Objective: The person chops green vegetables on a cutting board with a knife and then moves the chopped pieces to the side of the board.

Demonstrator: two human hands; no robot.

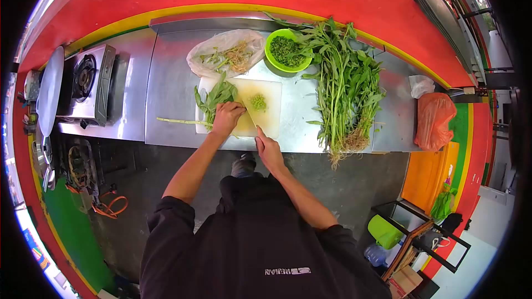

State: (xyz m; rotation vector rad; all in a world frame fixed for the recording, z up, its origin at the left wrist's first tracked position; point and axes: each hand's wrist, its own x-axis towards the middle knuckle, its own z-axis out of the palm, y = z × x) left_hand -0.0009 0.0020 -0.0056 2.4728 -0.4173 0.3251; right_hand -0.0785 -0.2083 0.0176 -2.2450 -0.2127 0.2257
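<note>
My left hand (228,117) is closed on a bunch of leafy green stems (213,99), pressing it against the white cutting board (271,126). In my right hand (269,148) is the handle of a knife (250,113), its blade standing close beside my left fingers. A small heap of chopped green stems (258,102) lies on the board to the right of the blade. One long pale stem (180,120) sticks out past the board's left edge. My left fingertips are partly hidden by the hand itself.
Behind the board are a plastic bag of root trimmings (233,54) and a green bowl of chopped leaves (285,50). A large pile of rooted greens (346,88) lies to the right. An orange bag (435,122) sits at the right end, a gas stove (88,83) at the left.
</note>
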